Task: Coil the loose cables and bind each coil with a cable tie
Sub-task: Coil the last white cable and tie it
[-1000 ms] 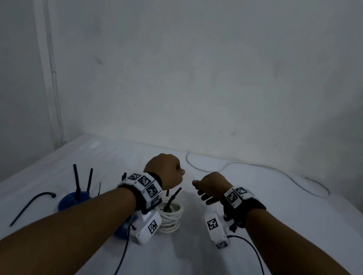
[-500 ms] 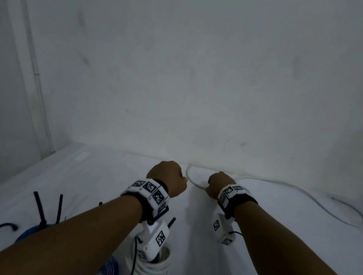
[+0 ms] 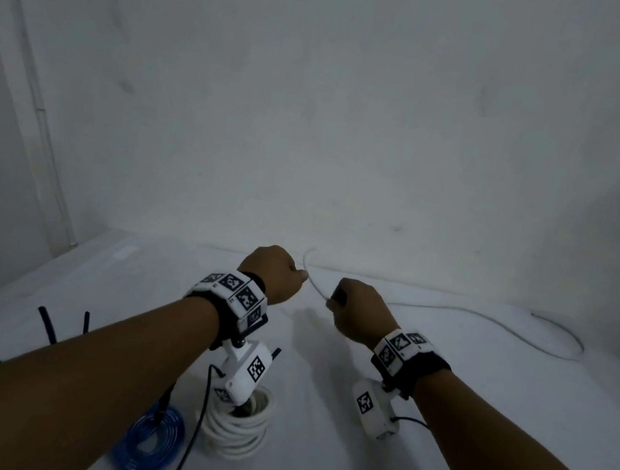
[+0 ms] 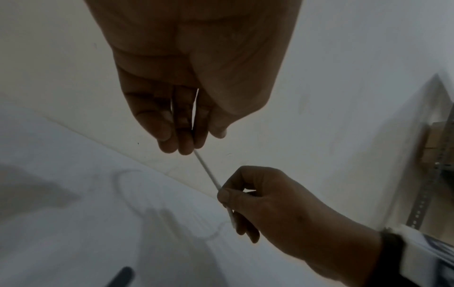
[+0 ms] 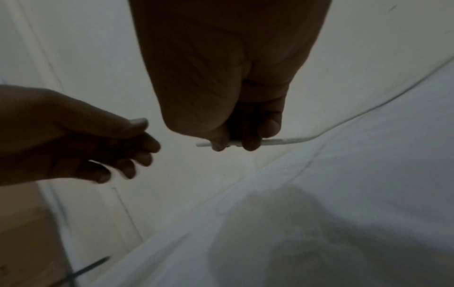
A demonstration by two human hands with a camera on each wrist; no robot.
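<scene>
- White thin loose cable (image 3: 314, 288) spans both hands, its tail trailing right across the bench (image 3: 307, 456)
- left hand (image 3: 274, 273), right hand (image 3: 359, 314): fingers pinching it
- Judgement: feed equal loops, avoid twisting

The left forearm hides part of the blue coil (image 3: 153, 437), and the wrist camera covers the top of the white coil (image 3: 237, 427). The left hand (image 3: 272, 273) conceals its fingertips from the head view.
</scene>
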